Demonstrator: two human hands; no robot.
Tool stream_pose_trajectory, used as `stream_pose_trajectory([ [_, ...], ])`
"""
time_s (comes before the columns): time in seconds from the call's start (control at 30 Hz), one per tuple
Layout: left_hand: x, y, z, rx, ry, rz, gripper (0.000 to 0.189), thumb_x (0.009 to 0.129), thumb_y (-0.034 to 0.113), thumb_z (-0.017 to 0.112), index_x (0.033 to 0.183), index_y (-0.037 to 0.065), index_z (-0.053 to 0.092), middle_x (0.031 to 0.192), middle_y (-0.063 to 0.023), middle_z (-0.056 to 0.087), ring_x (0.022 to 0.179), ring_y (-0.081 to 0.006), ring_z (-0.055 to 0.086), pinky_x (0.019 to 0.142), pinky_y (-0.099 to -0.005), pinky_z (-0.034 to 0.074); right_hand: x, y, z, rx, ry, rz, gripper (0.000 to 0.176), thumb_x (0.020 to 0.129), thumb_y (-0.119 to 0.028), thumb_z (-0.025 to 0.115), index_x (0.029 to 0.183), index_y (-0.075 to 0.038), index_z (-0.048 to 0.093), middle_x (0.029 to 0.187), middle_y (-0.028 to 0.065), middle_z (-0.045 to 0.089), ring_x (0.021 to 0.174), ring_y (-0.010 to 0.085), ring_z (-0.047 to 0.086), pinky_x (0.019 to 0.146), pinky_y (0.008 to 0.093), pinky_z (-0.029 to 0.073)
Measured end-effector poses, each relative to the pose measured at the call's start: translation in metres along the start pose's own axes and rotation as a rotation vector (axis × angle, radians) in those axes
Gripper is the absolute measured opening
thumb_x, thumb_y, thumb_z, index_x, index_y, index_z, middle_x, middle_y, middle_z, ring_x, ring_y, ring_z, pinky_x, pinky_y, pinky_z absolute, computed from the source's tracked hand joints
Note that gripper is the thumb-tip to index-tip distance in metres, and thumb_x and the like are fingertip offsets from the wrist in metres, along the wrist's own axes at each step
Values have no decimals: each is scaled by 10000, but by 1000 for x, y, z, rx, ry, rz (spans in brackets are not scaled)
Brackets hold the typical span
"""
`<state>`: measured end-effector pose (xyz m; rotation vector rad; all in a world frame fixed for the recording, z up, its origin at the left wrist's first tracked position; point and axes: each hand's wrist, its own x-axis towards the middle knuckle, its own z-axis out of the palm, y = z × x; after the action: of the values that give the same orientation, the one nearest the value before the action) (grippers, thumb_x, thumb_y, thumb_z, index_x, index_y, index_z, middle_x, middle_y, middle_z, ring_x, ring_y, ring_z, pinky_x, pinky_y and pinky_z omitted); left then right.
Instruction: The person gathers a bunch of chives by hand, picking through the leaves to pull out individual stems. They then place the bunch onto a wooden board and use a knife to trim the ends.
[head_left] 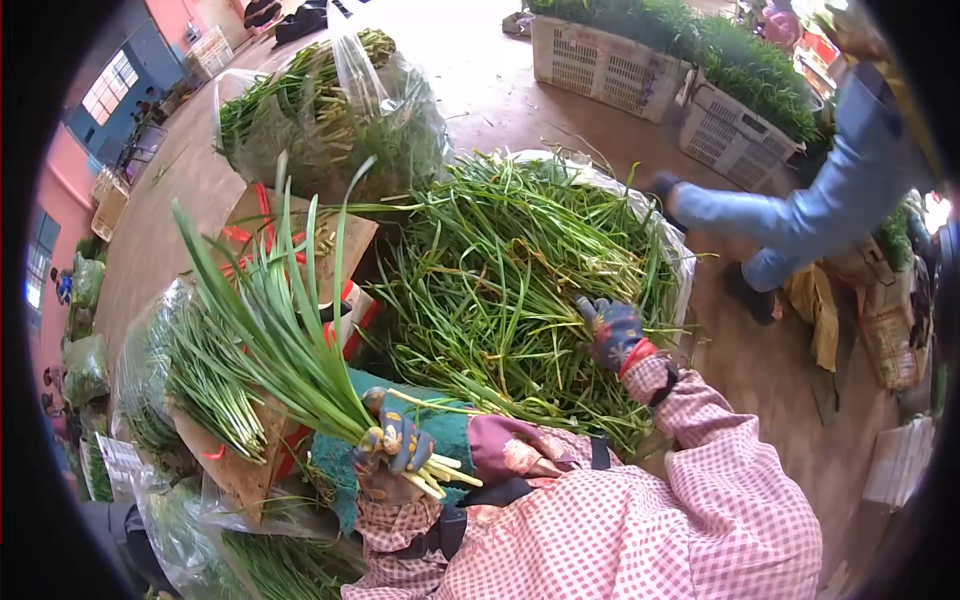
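My left hand (395, 450), in a grey patterned glove, is closed around a bunch of garlic chives (290, 350). The pale stem ends stick out below my fist, and the long flat leaves point up and to the left. On the right side of a large loose heap of garlic chives (500, 260), my right hand (615, 335), also gloved, has its fingers bent onto some stems. Part of its grip is hidden among the leaves. A smaller sorted bunch (215, 365) lies on a cardboard-like board (245, 480) left of my left hand.
Behind the board stands a clear plastic bag (400, 130) stuffed with greens. White crates (610, 75) full of greens line the back right. A person in blue jeans (840, 190) is stepping close by on the right. More bagged greens (85, 370) lie along the left.
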<state>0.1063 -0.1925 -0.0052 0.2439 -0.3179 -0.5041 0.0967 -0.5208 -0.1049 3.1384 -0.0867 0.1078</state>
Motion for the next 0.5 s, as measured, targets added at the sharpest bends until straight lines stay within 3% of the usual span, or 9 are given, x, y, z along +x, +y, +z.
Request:
stream_pose_trajectory([
  [0.07,-1,0,0,23,82,9,423,828,118,487,1220,44,345,729,-42,519,448,-62,407,472,-227,362,3,10,39,-18,-44,55,486,676,-330,615,1090,-113,483,790,140,551,694,333,546,597,417,442],
  [0.1,-3,-1,-3,28,113,11,429,827,122,492,1221,38,344,739,-46,521,453,-66,403,475,-230,365,7,3,10,170,-31,102,315,692,-276,602,949,-98,561,728,141,564,635,343,545,563,420,442],
  [0.13,-5,0,-4,32,126,15,429,827,122,492,1221,38,344,739,-46,521,453,-66,403,475,-230,365,8,4,2,375,232,62,196,745,-231,575,852,-70,606,644,100,580,543,254,559,489,339,443],
  [0.2,-2,0,-5,35,114,16,426,825,117,494,1216,36,345,743,-46,521,461,-69,403,476,-233,366,12,2,-49,1223,-117,258,182,789,-193,542,864,-33,584,680,69,586,569,128,563,494,244,449],
  [0.27,2,-2,-6,20,85,20,405,822,115,496,1198,35,367,743,-45,523,473,-71,416,476,-233,366,9,-6,-112,1648,-94,304,207,831,-200,516,878,-12,588,682,34,585,548,60,525,451,188,422],
  [0.3,5,-2,-7,4,61,9,394,819,117,502,1184,28,382,742,-45,525,479,-73,423,476,-234,366,7,-5,-119,1653,-3,326,192,836,-173,510,903,-9,586,670,37,592,556,71,528,433,204,430],
  [0.4,7,-7,-8,-13,70,5,387,812,122,513,1165,14,399,739,-48,528,486,-78,433,474,-235,367,12,-11,-62,1680,-25,395,218,826,-201,528,924,-15,585,686,46,601,544,87,535,437,214,433],
  [0.43,6,-8,-9,-8,112,3,389,808,123,518,1161,7,401,738,-50,530,486,-80,436,473,-235,367,13,-17,-52,1414,-223,402,242,817,-234,539,869,-5,600,676,46,606,520,95,524,462,229,422],
  [0.5,2,-6,-10,-2,141,2,397,805,120,520,1162,1,394,736,-52,532,484,-82,434,472,-237,366,14,-14,-7,1180,-146,370,211,800,-236,564,775,-33,619,607,26,595,491,83,498,468,247,398],
])
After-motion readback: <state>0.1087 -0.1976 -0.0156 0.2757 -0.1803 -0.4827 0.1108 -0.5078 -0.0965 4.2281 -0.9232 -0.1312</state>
